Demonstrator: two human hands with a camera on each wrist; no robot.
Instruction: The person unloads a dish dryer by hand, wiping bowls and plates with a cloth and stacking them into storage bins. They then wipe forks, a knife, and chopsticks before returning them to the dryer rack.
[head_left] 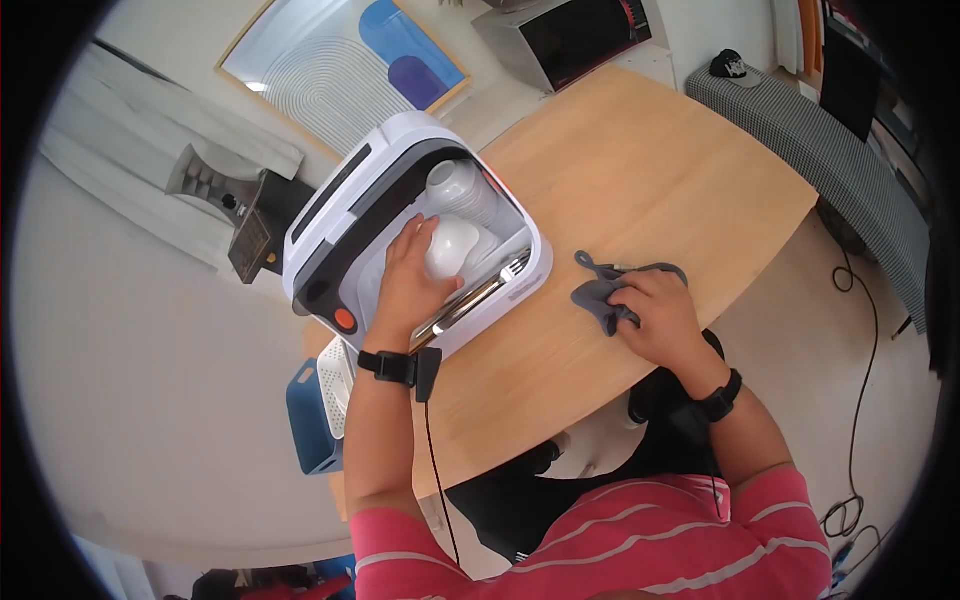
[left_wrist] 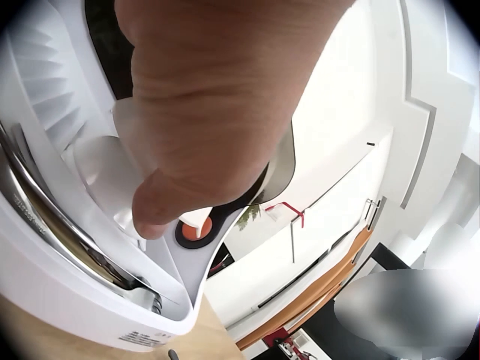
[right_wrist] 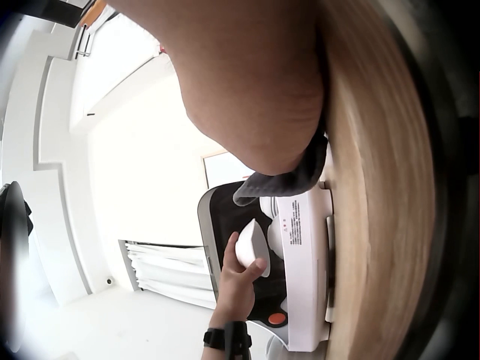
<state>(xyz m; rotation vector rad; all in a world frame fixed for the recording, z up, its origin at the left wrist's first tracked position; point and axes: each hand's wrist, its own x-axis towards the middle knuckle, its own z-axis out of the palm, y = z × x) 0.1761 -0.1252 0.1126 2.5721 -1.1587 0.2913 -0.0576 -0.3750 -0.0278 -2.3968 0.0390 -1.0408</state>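
Note:
A white box with a dark-rimmed opening [head_left: 543, 262] stands on the table, holding white bowls, cups and metal cutlery [head_left: 470, 308]. Inside its opening, my left hand [head_left: 408, 285] grips a white bowl [head_left: 453, 247], thumb on the near side and fingers on the far side; the right wrist view shows this bowl [right_wrist: 252, 247] tilted in the hand. To the right of the box, my right hand [head_left: 660, 318] holds a bunched grey cloth [head_left: 597, 298] on the tabletop, its fingers curled over it.
A blue basket [head_left: 312, 425] and a white perforated basket [head_left: 335, 385] are beside the box at the table's left edge. Behind the table stands a microwave [head_left: 570, 45]. A bench with a cap [head_left: 730, 66] is at the right, and a cable [head_left: 853, 400] lies on the floor.

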